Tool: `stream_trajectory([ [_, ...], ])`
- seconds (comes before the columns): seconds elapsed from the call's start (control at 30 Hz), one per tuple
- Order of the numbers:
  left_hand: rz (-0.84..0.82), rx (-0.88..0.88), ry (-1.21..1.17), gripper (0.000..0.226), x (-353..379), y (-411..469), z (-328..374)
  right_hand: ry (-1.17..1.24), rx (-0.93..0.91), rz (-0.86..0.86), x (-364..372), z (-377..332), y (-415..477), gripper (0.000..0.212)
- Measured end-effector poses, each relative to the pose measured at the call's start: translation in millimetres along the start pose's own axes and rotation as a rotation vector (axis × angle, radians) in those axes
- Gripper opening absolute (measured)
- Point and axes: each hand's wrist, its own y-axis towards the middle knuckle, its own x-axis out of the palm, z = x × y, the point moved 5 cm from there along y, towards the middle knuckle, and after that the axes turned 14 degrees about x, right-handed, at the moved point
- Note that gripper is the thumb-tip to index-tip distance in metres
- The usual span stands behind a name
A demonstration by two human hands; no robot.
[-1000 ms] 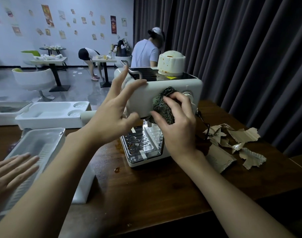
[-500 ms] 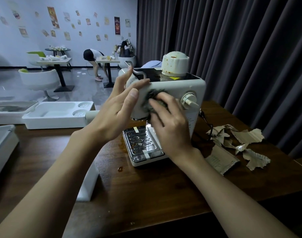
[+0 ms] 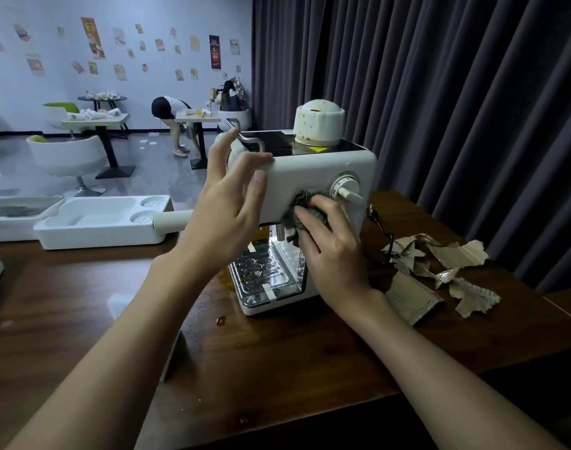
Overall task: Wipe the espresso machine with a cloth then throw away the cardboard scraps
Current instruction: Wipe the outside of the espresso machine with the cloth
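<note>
A white espresso machine (image 3: 313, 173) stands on the dark wooden table (image 3: 82, 303), with a stained white cap on top and a dial at its front right. My left hand (image 3: 225, 209) rests against the machine's left front corner, fingers spread and mostly straight. My right hand (image 3: 332, 245) holds a dark green-grey cloth (image 3: 302, 203) and presses it on the front panel just left of the dial. Torn cardboard scraps (image 3: 440, 271) lie on the table right of the machine.
White foam trays (image 3: 92, 222) sit at the table's far left. A small brown spill (image 3: 220, 319) marks the table in front of the machine. Dark curtains hang behind. A person bends over among café tables and chairs in the background.
My right hand slid the cloth left across the front panel, then back right towards the dial. My left hand's fingers have loosened on the left corner. The view has shifted slightly.
</note>
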Motion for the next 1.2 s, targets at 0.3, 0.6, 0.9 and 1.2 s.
stream_trajectory([
  [0.3,0.130,-0.058,0.100,0.019,12,6,8,0.080,0.003,0.130,-40,-3,3,0.030],
  [0.6,0.129,-0.025,0.095,0.015,10,6,8,-0.218,-0.035,-0.027,-39,12,30,0.034],
  [0.9,0.115,-0.033,0.104,0.016,7,6,6,0.033,0.192,0.058,-59,28,20,0.030],
  [1.2,0.127,-0.020,0.112,0.018,11,6,4,0.208,0.245,0.053,-56,30,37,0.029],
])
